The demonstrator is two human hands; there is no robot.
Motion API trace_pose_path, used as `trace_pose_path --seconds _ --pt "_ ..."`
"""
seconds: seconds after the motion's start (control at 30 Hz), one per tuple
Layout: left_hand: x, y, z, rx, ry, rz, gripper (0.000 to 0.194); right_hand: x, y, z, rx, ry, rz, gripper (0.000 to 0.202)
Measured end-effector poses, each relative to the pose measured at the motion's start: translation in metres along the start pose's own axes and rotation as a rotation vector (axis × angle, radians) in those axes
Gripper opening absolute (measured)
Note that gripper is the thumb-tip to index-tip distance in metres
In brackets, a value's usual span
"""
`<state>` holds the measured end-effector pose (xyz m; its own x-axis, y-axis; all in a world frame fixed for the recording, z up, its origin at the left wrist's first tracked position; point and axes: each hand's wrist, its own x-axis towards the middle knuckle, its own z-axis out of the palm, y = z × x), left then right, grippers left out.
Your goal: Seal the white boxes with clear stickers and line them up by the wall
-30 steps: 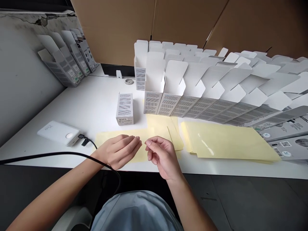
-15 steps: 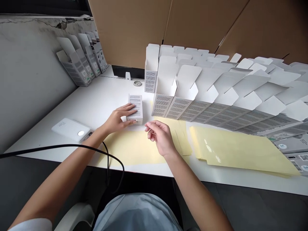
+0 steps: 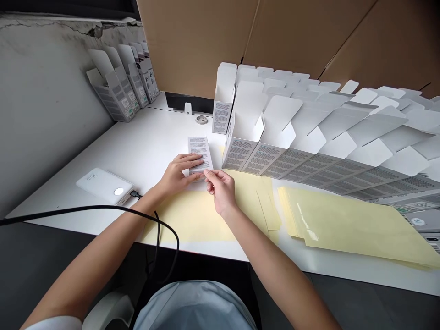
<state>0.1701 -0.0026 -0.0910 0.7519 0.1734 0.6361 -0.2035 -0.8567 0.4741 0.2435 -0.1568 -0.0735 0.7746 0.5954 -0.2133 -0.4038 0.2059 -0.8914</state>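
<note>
A small white printed carton (image 3: 198, 144) lies on the white table, its upper face covered in fine text. My left hand (image 3: 178, 174) grips it, with the fingers over the upper face and the thumb at the near end. My right hand (image 3: 220, 185) is at the carton's near right corner, thumb and forefinger pinched together. Whatever is between those fingertips, if anything, is too small to make out. Under both wrists lies a yellow glossy sheet (image 3: 192, 220), partly covered by my hands.
To the right stand several rows of open-topped cartons (image 3: 240, 151) with flaps raised. A stack of yellow sheets (image 3: 354, 224) lies in front of them. On the left are a white power bank (image 3: 105, 185) with a black cable (image 3: 85, 208), and more cartons (image 3: 113, 96). A tape roll (image 3: 201, 119) sits behind.
My right hand has moved left and now meets the carton's near corner beside my left thumb. The carton has turned slightly under my left hand. The whole view has shifted a little.
</note>
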Motion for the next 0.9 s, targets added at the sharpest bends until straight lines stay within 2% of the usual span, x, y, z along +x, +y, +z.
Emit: trace_pose_path --seconds 0.57,0.9 --pt "0.0006 0.0006 -0.0007 -0.024 0.009 0.0 0.04 0.002 0.0047 0.0018 0.006 -0.01 -0.03 0.023" --pt "0.0003 0.0028 -0.0029 -0.024 -0.005 -0.028 0.041 0.0021 0.009 0.0005 -0.124 0.026 -0.094 0.025"
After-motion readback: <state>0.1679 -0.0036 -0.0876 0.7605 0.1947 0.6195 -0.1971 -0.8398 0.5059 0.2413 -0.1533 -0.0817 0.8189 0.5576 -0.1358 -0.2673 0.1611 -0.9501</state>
